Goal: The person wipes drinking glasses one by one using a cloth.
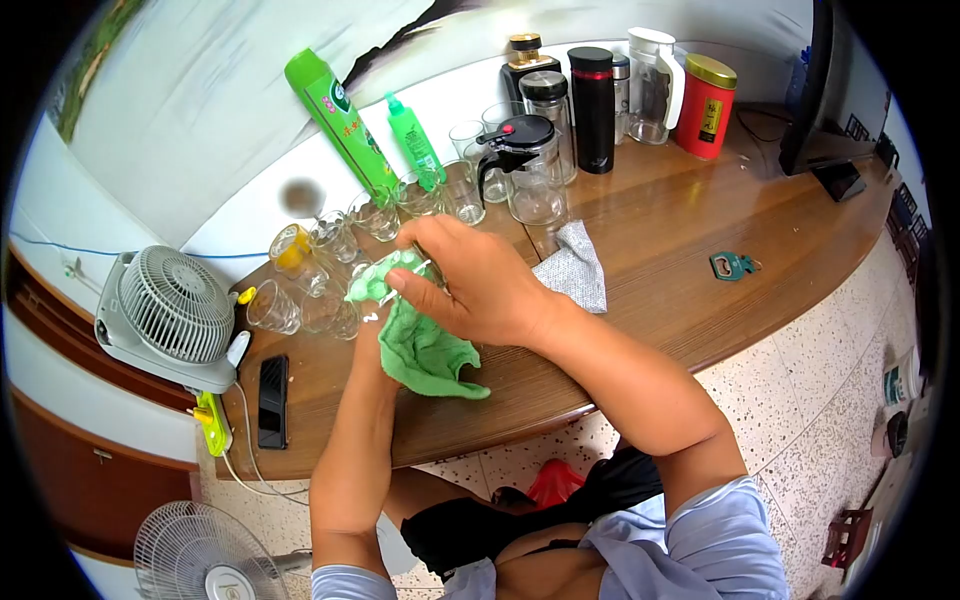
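Over the desk (650,265), the right hand (470,275) grips one green cloth (425,350), seemingly around one glass (372,284); how the left hand (371,322), mostly hidden, holds I can't tell. Two green bottles (345,125) stand behind, one gray cloth (575,270) rightward; open room runs to the curved edge.

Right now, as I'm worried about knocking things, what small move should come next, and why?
Perhaps ease the right hand and green cloth slightly toward yourself: glasses stand crowded just beyond them, while tabletop shows on your side.
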Tool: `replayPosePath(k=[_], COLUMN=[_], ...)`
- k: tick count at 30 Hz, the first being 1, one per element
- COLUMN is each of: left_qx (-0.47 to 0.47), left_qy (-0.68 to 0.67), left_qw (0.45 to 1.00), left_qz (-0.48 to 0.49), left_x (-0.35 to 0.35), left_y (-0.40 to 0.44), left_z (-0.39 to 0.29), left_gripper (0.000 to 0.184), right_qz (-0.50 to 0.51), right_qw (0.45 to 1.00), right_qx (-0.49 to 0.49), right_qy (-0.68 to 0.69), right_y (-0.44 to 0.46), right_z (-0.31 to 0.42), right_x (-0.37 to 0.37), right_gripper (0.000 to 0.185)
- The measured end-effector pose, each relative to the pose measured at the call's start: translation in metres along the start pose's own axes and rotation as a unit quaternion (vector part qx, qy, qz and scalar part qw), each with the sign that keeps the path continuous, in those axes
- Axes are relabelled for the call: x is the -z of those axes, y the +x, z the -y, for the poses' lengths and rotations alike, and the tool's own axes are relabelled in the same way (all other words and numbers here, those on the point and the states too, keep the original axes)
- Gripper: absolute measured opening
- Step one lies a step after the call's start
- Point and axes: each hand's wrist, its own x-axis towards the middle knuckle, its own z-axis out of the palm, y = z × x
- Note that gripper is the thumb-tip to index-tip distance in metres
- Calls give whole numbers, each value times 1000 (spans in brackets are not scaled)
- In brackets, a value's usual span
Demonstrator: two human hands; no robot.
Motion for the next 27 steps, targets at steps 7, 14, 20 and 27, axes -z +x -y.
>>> replayPosePath(k=[7,14,20,27], left_qx=[-267,-87,-60,-312], left_qy=[307,101,76,366], left_qw=[914,989,995,876], left_qz=[-4,-57,29,-39], left_x=[2,-5,15,15], left_y=[-1,-2,4,1], left_z=[0,-4,-1,-1], left_gripper=[8,17,24,24], right_qz=[133,44,1,142], right_qw=[976,992,999,962], right_qx=[-169,-98,37,-216], right_qy=[22,61,18,92], right_y=[4,2,2,5], right_z=[0,-2,6,0], right_x=[13,2,4,11], right_gripper=[34,33,27,33])
